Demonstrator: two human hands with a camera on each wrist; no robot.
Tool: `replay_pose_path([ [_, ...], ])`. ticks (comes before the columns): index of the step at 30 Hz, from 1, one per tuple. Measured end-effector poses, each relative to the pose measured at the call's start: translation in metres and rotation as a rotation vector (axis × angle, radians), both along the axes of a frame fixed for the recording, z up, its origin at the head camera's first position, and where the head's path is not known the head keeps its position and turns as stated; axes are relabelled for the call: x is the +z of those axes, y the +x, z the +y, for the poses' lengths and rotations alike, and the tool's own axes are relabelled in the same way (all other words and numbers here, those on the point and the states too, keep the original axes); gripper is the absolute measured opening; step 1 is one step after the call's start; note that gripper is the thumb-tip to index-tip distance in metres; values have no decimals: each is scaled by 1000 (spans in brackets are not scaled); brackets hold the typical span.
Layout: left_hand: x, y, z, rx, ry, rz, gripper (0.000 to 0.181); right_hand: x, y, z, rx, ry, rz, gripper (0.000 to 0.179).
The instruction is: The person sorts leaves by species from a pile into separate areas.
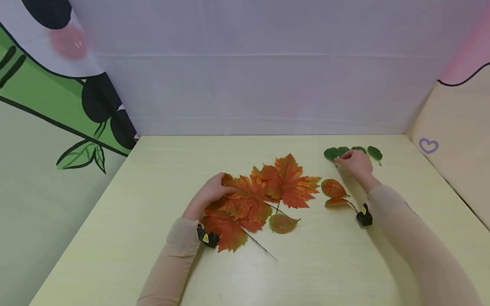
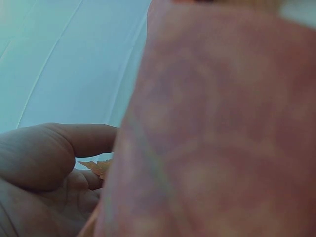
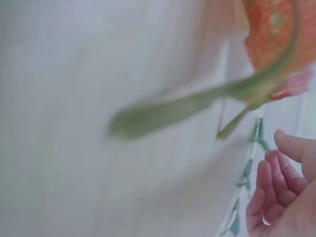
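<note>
Several orange-red artificial maple leaves point(image 1: 249, 197) overlap at the middle of the table. My left hand point(image 1: 214, 189) holds the left edge of one, thumb on its near side and the other fingers mostly behind it. In the left wrist view a blurred reddish leaf point(image 2: 212, 123) fills the right side and hides part of the hand. Near the far right, my right hand point(image 1: 357, 163) pinches at the stem end of a green leaf point(image 1: 342, 151). That leaf belongs to a row of small green leaves point(image 1: 374, 153), partly covered by the hand.
An orange-green leaf sprig point(image 1: 333, 188) lies beneath the right forearm, close to the black wrist camera point(image 1: 364, 216). One single brownish-green leaf point(image 1: 282, 223) lies beside the maple stems. A pale curtain point(image 1: 268, 93) stands behind the table, with printed side panels point(image 1: 455, 127) around it.
</note>
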State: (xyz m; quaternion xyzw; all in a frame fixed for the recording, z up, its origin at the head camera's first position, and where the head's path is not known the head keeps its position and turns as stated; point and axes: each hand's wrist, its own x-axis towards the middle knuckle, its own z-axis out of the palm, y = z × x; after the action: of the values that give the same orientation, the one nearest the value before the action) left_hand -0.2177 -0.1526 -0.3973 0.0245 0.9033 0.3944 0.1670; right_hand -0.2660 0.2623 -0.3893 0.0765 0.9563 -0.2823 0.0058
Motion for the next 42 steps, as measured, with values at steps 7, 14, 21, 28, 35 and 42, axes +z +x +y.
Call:
replay_pose_path([
  [7, 1, 0, 1, 0, 1, -9, 69, 6, 18, 0, 312, -29, -108, 59],
  [14, 0, -1, 0, 2, 1, -16, 71, 9, 36, -2, 447, 37, -130, 53],
  [21, -1, -1, 0, 7, 10, -20, 72, 13, 46, 2, 500, 25, -131, 47],
  [28, -4, -2, 0, 1, 7, 6, 65, 10, 50, 4, 493, -23, -137, 36],
  [35, -6, -3, 0, 3, 9, 0, 67, 9, 52, 3, 468, -46, -115, 28],
  [42, -5, -4, 0, -3, -3, 2, 66, 12, 52, 9, 421, -34, -80, 31],
])
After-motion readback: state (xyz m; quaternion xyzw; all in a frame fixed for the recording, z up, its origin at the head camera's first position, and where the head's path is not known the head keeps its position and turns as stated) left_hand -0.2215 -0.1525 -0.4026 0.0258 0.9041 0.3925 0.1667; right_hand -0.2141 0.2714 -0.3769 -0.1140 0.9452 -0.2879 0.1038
